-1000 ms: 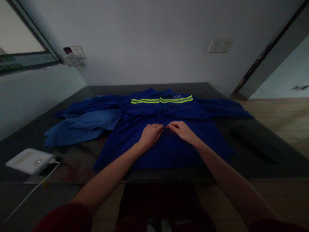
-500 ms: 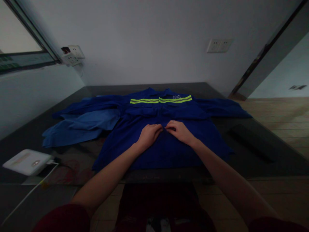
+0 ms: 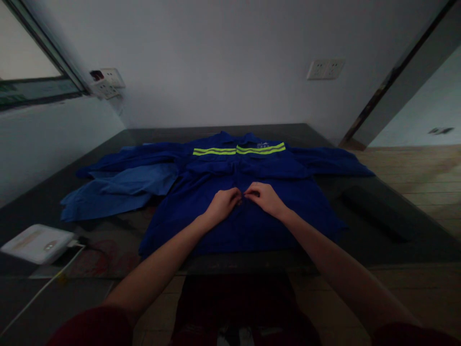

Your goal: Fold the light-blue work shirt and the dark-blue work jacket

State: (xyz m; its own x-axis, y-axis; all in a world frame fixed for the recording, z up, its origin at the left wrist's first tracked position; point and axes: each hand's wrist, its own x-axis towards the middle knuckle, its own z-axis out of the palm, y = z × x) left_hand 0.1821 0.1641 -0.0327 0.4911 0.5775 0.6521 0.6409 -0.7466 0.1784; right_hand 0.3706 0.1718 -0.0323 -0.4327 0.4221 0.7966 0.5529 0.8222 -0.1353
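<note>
A dark blue work jacket (image 3: pixel 248 216) with two yellow-green reflective stripes lies spread flat on a dark table (image 3: pixel 363 240), collar away from me. My left hand (image 3: pixel 223 204) and my right hand (image 3: pixel 264 198) meet at the jacket's front centre line, fingers curled and pinching the cloth where the two front edges join. What exactly sits between the fingertips is too small and dark to make out. A second, lighter blue garment (image 3: pixel 118 192) lies crumpled to the left, partly under the jacket's sleeve.
A white flat device (image 3: pixel 36 244) with a white cable (image 3: pixel 43 287) sits at the table's left front corner. A dark flat bar-shaped object (image 3: pixel 376 212) lies on the right. Wall sockets (image 3: pixel 326 68) are mounted behind the table; wood floor shows at right.
Both hands stay pinched together at the jacket's front centre, shifting only slightly. The view has drifted a little, so the things on the table sit slightly further left.
</note>
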